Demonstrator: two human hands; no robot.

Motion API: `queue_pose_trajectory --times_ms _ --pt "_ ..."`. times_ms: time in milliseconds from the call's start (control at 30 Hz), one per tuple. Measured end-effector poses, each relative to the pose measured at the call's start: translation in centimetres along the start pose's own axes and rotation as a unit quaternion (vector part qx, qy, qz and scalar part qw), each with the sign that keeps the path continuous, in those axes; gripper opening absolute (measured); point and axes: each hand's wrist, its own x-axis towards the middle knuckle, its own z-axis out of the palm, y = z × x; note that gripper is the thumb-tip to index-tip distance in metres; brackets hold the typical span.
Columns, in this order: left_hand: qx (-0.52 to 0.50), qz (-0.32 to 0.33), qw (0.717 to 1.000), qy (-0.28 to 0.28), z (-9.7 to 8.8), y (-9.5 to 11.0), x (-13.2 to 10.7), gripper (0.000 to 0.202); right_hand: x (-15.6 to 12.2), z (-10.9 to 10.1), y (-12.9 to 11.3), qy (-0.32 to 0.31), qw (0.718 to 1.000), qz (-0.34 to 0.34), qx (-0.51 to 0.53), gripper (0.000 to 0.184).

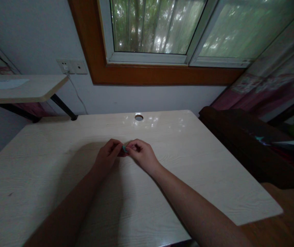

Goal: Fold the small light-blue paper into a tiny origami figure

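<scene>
Between my two hands is a small teal-green piece (124,148), mostly covered by fingers, so its kind is not clear. My left hand (109,153) pinches it from the left between thumb and forefinger. From the right, my right hand (143,153) closes thumb and fingertips on its other side. The fingertips of both hands nearly meet around it, just over the pale wood-grain desk (188,164). I cannot tell whether the piece touches the desktop.
A raised shelf (41,84) on black legs stands at the back left, with a cable (78,94) running behind it from a wall socket (71,67). A round cable hole (139,117) is near the desk's back edge. Dark wooden furniture (239,144) borders the right side.
</scene>
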Motion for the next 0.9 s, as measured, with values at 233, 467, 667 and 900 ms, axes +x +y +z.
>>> queue_pose_trajectory --times_ms 233,467,667,900 --pt "-0.001 0.004 1.0 -0.008 -0.26 -0.52 0.12 0.03 0.04 -0.08 0.14 -0.009 1.0 0.003 -0.015 0.013" --pt "0.014 0.006 1.0 0.014 -0.14 -0.51 0.14 0.029 0.28 0.2 0.49 0.001 0.996 0.047 0.08 0.02" --pt "0.031 0.015 0.999 0.026 -0.18 -0.57 0.25 0.027 0.5 0.33 0.44 0.024 0.989 0.069 0.132 0.028" --pt "0.035 0.021 0.999 0.031 -0.2 -0.36 0.22 0.025 0.53 0.48 0.35 0.04 0.985 0.064 0.153 0.031"
